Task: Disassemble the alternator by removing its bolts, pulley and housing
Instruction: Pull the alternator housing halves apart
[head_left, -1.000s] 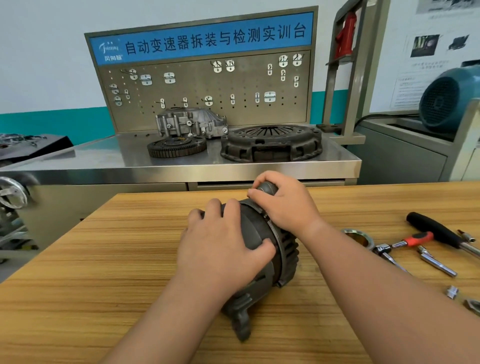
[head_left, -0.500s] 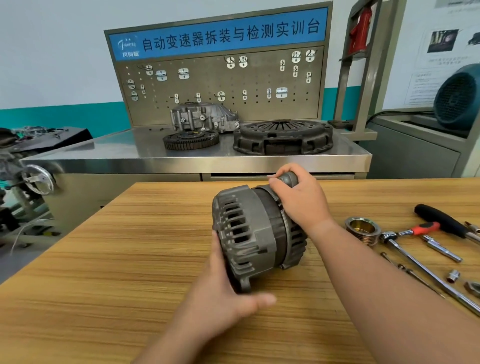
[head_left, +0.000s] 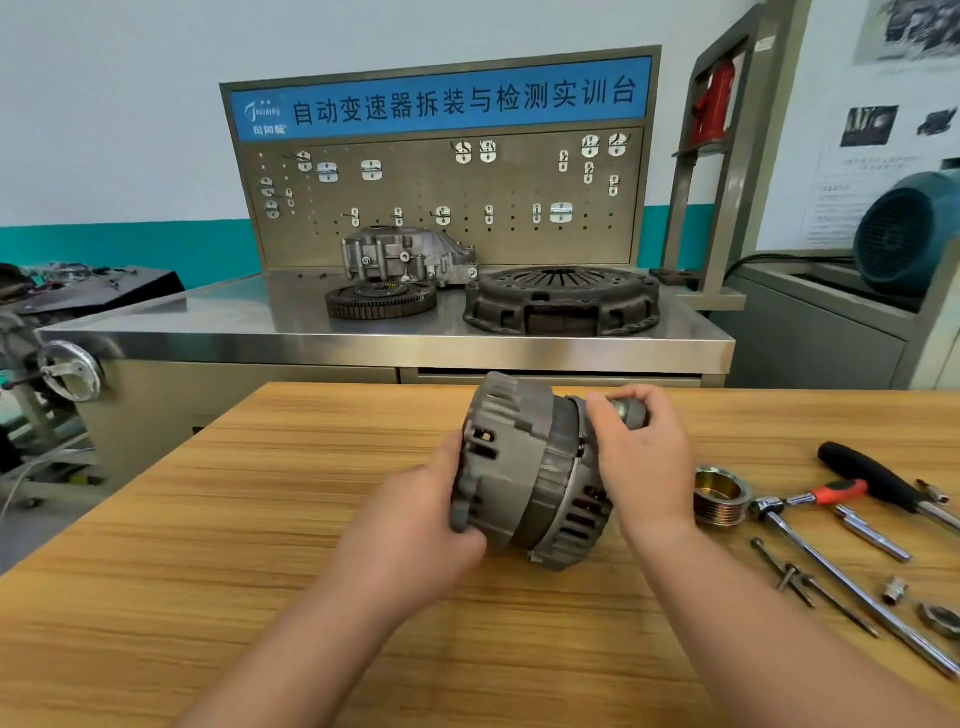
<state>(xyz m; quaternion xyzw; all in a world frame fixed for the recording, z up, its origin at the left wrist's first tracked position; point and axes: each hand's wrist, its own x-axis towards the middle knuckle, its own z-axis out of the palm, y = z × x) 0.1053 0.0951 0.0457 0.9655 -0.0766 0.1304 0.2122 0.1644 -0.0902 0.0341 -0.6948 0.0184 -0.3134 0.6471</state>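
Note:
A grey alternator (head_left: 524, 467) lies on its side on the wooden table (head_left: 260, 519), its vented rear housing facing left and up. My left hand (head_left: 421, 530) holds the lower left of the housing, thumb under its mounting ear. My right hand (head_left: 641, 457) covers the right end, fingers curled round the shaft stub (head_left: 628, 412) that sticks out there. The removed ribbed pulley (head_left: 719, 496) stands on the table just right of my right wrist. Two long bolts (head_left: 800, 579) lie further right.
Tools lie at the table's right: a ratchet bar (head_left: 852, 587), a red-handled driver (head_left: 831, 493), a black handle (head_left: 872, 475), a socket (head_left: 894, 591) and a nut (head_left: 939, 618). Behind stands a steel bench (head_left: 363, 348) with a clutch cover (head_left: 561, 301) and gear ring (head_left: 382, 301).
My left hand slid off the top of the housing to its lower left side, uncovering the vents. The alternator tipped so its rear faces up-left. The right hand stayed on the shaft end.

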